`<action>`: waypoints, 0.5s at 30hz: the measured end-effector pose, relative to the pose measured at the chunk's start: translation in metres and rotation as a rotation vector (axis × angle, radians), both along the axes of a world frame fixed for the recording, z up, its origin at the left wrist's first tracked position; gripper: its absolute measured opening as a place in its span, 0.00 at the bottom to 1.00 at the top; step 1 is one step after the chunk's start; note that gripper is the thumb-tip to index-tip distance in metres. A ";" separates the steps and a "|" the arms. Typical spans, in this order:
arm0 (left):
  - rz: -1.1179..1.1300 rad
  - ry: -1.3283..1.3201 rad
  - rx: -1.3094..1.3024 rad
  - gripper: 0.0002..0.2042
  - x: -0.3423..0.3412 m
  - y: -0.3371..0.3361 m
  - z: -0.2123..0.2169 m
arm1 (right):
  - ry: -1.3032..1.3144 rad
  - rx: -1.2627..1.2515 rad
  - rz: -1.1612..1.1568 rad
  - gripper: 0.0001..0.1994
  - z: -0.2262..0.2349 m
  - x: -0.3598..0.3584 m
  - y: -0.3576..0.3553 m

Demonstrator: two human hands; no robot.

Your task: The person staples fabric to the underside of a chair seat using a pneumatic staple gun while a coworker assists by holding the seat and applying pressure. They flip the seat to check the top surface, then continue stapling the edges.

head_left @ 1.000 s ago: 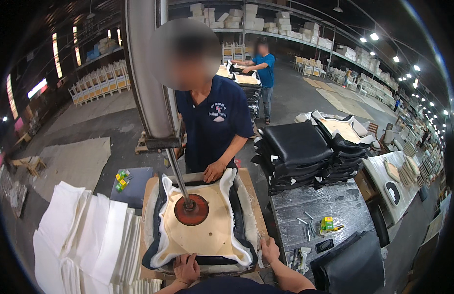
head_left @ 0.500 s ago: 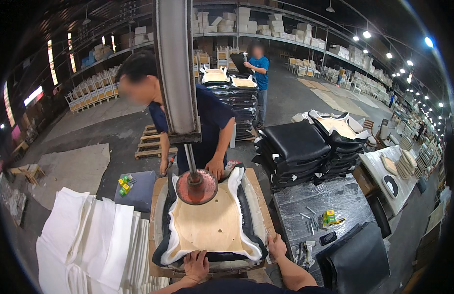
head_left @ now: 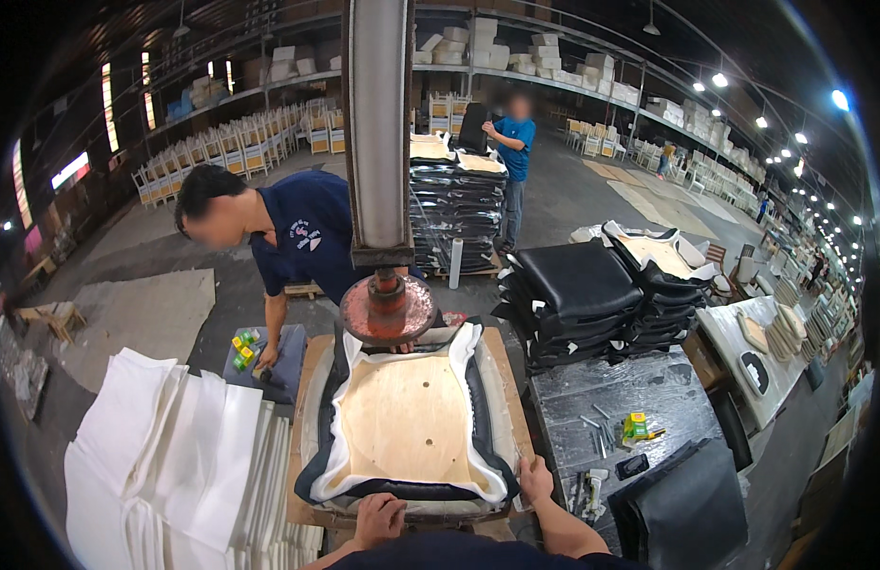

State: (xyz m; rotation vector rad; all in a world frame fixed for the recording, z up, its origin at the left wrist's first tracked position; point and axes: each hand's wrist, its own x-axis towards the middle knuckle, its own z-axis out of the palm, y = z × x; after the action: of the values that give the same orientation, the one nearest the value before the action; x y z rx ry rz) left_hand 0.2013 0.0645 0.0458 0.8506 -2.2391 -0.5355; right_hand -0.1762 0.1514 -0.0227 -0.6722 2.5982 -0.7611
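Note:
An upside-down chair seat lies before me, its pale plywood panel (head_left: 407,413) ringed by white padding (head_left: 337,465) and a black cover (head_left: 312,480). It rests in a grey-lined frame on a brown board (head_left: 519,408). My right hand (head_left: 536,482) grips the board's right edge near the front corner. My left hand (head_left: 380,520) is at the near edge, its fingers curled with nothing seen in them. A red round press plate (head_left: 388,309) hangs from a metal column (head_left: 381,123) over the seat's far end. Behind it, a co-worker (head_left: 307,228) leans left.
White padding sheets (head_left: 155,446) are stacked at left, beside a blue-grey cushion (head_left: 293,356) under the co-worker's hand. On the right, a table (head_left: 640,389) holds black seats (head_left: 573,294), black sheets (head_left: 682,503), a staple gun (head_left: 594,489) and small yellow-green boxes (head_left: 635,427). Another person (head_left: 516,142) stands farther back.
The press plate has risen off the plywood. My left hand has drawn back slightly from the seat. The co-worker has leaned left and reached down to the blue-grey cushion. My right hand stays put.

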 end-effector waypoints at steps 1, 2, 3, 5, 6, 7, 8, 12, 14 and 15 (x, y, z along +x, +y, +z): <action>-0.017 0.018 0.018 0.11 0.000 -0.001 0.000 | 0.001 -0.001 0.004 0.33 -0.001 -0.001 0.000; -0.001 0.024 0.022 0.11 0.001 0.000 0.001 | 0.002 -0.003 0.008 0.33 -0.002 -0.001 0.000; 0.016 0.030 0.026 0.11 0.003 0.001 0.001 | 0.008 -0.004 0.008 0.33 -0.003 -0.001 0.000; 0.052 0.023 0.034 0.11 0.005 0.002 0.003 | 0.022 -0.002 0.001 0.33 -0.005 -0.003 0.001; 0.072 0.010 0.037 0.11 0.006 0.002 0.004 | 0.033 -0.007 0.001 0.32 -0.006 -0.004 0.002; 0.095 -0.008 0.039 0.11 0.010 0.002 0.004 | 0.039 -0.014 0.003 0.32 -0.007 -0.002 0.003; 0.083 -0.020 0.044 0.11 0.014 0.001 0.004 | 0.045 -0.019 0.005 0.32 -0.008 -0.001 0.003; 0.075 -0.058 0.066 0.13 0.030 0.001 0.002 | 0.017 -0.016 0.008 0.32 -0.012 0.005 0.002; 0.073 -0.052 0.074 0.13 0.030 0.001 0.001 | 0.013 -0.004 0.006 0.32 -0.014 0.000 0.002; 0.070 -0.046 0.076 0.13 0.029 0.001 0.000 | 0.016 -0.017 0.008 0.32 -0.015 -0.003 0.003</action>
State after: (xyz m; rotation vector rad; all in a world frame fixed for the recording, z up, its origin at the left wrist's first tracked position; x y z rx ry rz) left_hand 0.2305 0.0651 0.0461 0.9853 -2.2339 -0.5769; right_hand -0.1789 0.1540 -0.0379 -0.6965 2.6044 -0.7790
